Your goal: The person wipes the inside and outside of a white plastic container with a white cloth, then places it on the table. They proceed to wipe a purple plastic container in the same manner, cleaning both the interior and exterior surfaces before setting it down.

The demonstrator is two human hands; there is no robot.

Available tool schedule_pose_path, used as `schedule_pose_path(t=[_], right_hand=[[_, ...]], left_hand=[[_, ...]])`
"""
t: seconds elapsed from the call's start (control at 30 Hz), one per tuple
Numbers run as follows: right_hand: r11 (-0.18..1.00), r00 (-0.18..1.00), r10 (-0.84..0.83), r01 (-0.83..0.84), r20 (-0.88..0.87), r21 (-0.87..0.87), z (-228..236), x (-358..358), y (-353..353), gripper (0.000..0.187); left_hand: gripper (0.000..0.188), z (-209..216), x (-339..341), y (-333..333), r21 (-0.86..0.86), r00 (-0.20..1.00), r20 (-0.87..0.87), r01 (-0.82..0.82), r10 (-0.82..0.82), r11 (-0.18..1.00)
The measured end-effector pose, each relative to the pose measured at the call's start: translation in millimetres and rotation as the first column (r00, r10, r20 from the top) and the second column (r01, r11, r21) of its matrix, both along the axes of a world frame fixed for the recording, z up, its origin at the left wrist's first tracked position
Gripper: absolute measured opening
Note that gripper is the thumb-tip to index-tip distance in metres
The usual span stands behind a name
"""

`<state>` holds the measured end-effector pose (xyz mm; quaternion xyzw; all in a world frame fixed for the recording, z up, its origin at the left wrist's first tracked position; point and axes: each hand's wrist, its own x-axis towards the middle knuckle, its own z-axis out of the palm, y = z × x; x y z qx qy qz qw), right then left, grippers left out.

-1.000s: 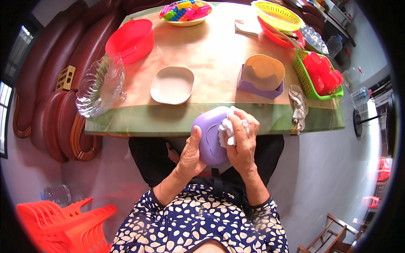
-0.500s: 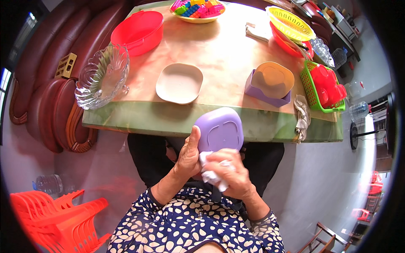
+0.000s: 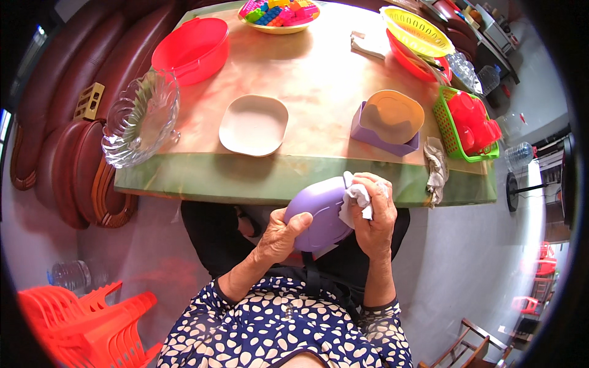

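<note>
Over my lap, just off the table's near edge, I hold a purple rounded-square plastic bowl (image 3: 319,211), tilted with its underside partly toward me. My left hand (image 3: 279,236) grips its left side, thumb pressed on the base. A crumpled white cloth or tissue (image 3: 358,202) is bunched in my right hand (image 3: 375,211), whose fingers press it over the bowl's right rim. On the table beyond stands a cream bowl (image 3: 253,124) of similar shape. To the right, an orange-tan bowl (image 3: 392,116) sits in a purple square container (image 3: 383,142).
On the table (image 3: 294,67) are a red basin (image 3: 191,52), a clear glass bowl (image 3: 141,119), a bowl of toy bricks (image 3: 279,27), a yellow colander (image 3: 417,32), a green basket (image 3: 451,126) with red cups and a striped cloth (image 3: 436,172). Red chairs (image 3: 92,325) stand lower left.
The purple bowl has turned and tipped lower. My right hand with the white cloth has moved from its lower edge up to its right rim.
</note>
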<state>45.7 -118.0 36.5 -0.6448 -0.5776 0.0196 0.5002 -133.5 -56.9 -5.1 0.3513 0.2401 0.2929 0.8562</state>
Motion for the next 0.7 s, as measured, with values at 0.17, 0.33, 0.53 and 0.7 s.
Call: schedule_pose_path(t=[0.17, 0.33, 0.53, 0.7], right_hand=[[0.994, 0.814, -0.032, -0.035, -0.58, -0.104, -22, 10, -22, 0.023], [0.98, 0.206, 0.105, -0.189, -0.973, 0.066, -33, 3, -31, 0.038], [0.99, 0.272, 0.138, -0.025, -0.952, 0.136, -20, -3, -40, 0.038], [0.994, 0.897, 0.105, -0.079, -0.43, 0.077, -9, -16, -35, 0.037]], left_hand=[[0.043, 15, 6, 7, -0.101, 0.988, 0.137, -0.063, 0.076, 0.993], [0.052, 5, 18, 16, -0.183, 0.979, 0.187, -0.045, 0.08, 0.982], [0.071, 8, 31, 17, 0.068, 0.967, -0.191, -0.156, 0.167, 0.985], [0.101, 21, 32, 7, 0.101, 0.997, 0.01, -0.077, 0.077, 0.992]])
